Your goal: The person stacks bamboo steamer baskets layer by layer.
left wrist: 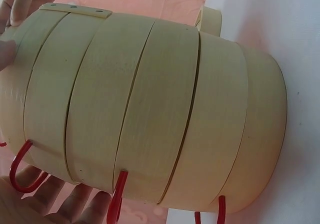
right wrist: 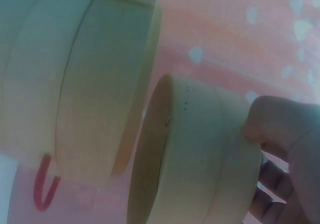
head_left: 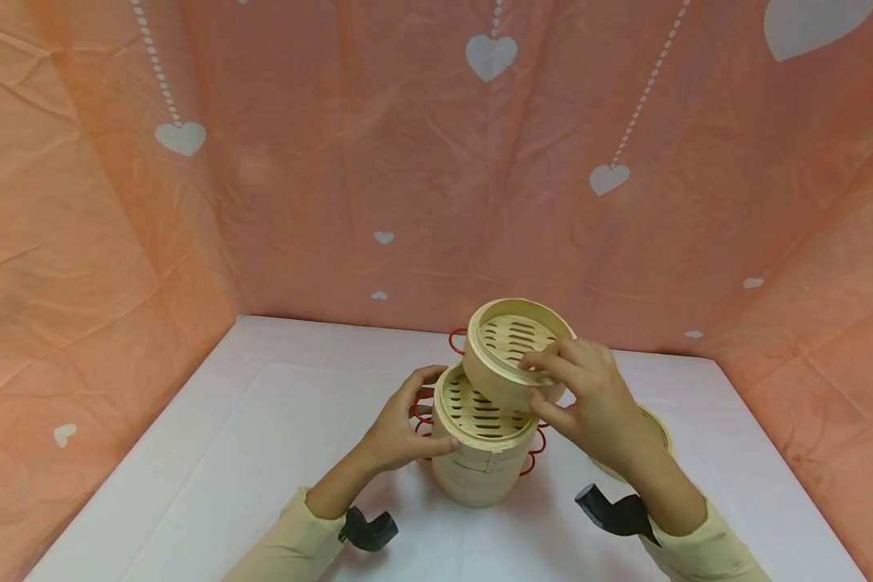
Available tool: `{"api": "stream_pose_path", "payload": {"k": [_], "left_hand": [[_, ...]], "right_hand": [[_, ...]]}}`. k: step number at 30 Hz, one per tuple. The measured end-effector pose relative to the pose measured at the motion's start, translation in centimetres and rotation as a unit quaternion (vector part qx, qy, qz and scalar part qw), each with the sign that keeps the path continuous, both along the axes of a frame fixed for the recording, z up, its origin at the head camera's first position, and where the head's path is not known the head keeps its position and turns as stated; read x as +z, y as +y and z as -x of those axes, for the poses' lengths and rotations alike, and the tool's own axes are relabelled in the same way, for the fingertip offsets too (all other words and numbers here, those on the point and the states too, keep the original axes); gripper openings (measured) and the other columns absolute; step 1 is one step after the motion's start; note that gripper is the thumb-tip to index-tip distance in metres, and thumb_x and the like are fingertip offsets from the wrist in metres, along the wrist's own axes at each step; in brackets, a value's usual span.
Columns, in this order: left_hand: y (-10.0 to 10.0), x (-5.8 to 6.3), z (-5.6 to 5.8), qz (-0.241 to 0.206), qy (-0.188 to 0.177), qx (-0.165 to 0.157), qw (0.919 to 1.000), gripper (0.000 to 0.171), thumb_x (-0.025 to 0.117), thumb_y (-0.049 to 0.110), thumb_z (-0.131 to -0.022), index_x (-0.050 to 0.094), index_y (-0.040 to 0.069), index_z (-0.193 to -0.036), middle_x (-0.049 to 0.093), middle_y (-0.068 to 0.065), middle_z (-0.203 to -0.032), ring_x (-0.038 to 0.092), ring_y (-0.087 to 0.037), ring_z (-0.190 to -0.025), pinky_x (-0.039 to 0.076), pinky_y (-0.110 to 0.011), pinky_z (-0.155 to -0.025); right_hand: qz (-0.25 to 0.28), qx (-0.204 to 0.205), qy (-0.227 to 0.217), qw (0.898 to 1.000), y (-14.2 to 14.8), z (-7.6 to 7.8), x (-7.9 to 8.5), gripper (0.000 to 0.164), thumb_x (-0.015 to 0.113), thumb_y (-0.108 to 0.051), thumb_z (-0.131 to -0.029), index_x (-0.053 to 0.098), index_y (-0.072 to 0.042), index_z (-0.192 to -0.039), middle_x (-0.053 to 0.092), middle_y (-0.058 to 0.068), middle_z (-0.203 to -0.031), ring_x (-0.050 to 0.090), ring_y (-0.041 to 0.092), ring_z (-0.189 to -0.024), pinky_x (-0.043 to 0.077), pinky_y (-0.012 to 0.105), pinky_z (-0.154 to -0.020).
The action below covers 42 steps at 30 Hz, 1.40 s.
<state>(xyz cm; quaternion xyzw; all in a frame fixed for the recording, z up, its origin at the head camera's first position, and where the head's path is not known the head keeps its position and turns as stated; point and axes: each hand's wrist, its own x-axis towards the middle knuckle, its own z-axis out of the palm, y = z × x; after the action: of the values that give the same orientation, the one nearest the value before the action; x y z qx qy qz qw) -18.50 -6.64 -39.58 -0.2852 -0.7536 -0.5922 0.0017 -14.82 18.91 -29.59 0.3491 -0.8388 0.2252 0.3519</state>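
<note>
A stack of round bamboo steamer baskets stands on the table, with a slatted floor showing in its top tier. My left hand grips the stack's upper left side, thumb at the front and fingers round the side among red loop handles. Above the stack's back right, my right hand holds another steamer basket by its rim, fingers inside and thumb on the outer wall. That basket is tilted, and the right wrist view shows a gap between it and the stack.
A round bamboo piece lies on the table behind my right wrist, mostly hidden. The white table is bordered by pink cloth walls with heart prints. A black wrist mount sticks out from each sleeve.
</note>
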Motion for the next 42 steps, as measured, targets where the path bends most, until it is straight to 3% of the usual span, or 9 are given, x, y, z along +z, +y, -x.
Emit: {"api": "stream_pose_path", "payload": {"k": [6, 14, 27, 35, 42], "left_hand": [[0.0, -0.1, 0.2, -0.001, 0.010, 0.004, 0.9999, 0.086, 0.084, 0.018, -0.066, 0.042, 0.017, -0.140, 0.051, -0.009, -0.134, 0.055, -0.027, -0.114, 0.052, -0.031, -0.087], [-0.1, -0.1, 0.2, 0.003, -0.026, 0.007, 0.9996, 0.082, 0.085, 0.018, -0.067, 0.042, 0.015, -0.137, 0.053, -0.013, -0.130, 0.060, -0.028, -0.103, 0.054, -0.030, -0.081], [0.1, 0.0, 0.2, 0.000, -0.028, 0.008, 0.9996, 0.086, 0.084, 0.017, -0.066, 0.041, 0.019, -0.139, 0.054, -0.014, -0.125, 0.060, -0.031, -0.100, 0.054, -0.031, -0.079], [0.1, 0.0, 0.0, -0.005, -0.049, 0.007, 0.9988, 0.084, 0.083, 0.016, -0.066, 0.041, 0.014, -0.139, 0.056, -0.017, -0.119, 0.062, -0.025, -0.093, 0.055, -0.040, -0.077], [0.1, 0.1, -0.1, -0.007, -0.049, 0.007, 0.9988, 0.084, 0.083, 0.016, -0.066, 0.041, 0.013, -0.138, 0.055, -0.017, -0.118, 0.062, -0.024, -0.093, 0.055, -0.039, -0.077]], "right_hand": [[-0.006, 0.014, 0.016, 1.000, -0.8, -0.4, -0.1, 0.031, 0.072, -0.004, -0.067, 0.070, -0.015, -0.096, 0.060, -0.003, -0.088, 0.053, 0.015, -0.082, 0.038, 0.040, -0.078], [-0.023, 0.025, -0.013, 0.999, -1.5, -1.2, -0.3, 0.026, 0.069, -0.009, -0.071, 0.070, -0.017, -0.096, 0.059, -0.005, -0.088, 0.053, 0.013, -0.083, 0.038, 0.042, -0.086], [-0.038, 0.036, -0.006, 0.999, -2.0, -1.7, -0.9, 0.029, 0.068, -0.007, -0.070, 0.069, -0.017, -0.097, 0.059, -0.006, -0.089, 0.053, 0.011, -0.084, 0.038, 0.041, -0.086], [-0.045, 0.038, -0.006, 0.998, -2.2, -1.9, -1.3, 0.030, 0.069, -0.007, -0.070, 0.069, -0.017, -0.098, 0.058, -0.008, -0.089, 0.054, 0.012, -0.086, 0.038, 0.041, -0.087], [-0.045, 0.036, -0.006, 0.998, -2.3, -2.0, -1.6, 0.030, 0.069, -0.008, -0.069, 0.069, -0.018, -0.097, 0.057, -0.008, -0.088, 0.054, 0.012, -0.088, 0.038, 0.040, -0.088]]}}
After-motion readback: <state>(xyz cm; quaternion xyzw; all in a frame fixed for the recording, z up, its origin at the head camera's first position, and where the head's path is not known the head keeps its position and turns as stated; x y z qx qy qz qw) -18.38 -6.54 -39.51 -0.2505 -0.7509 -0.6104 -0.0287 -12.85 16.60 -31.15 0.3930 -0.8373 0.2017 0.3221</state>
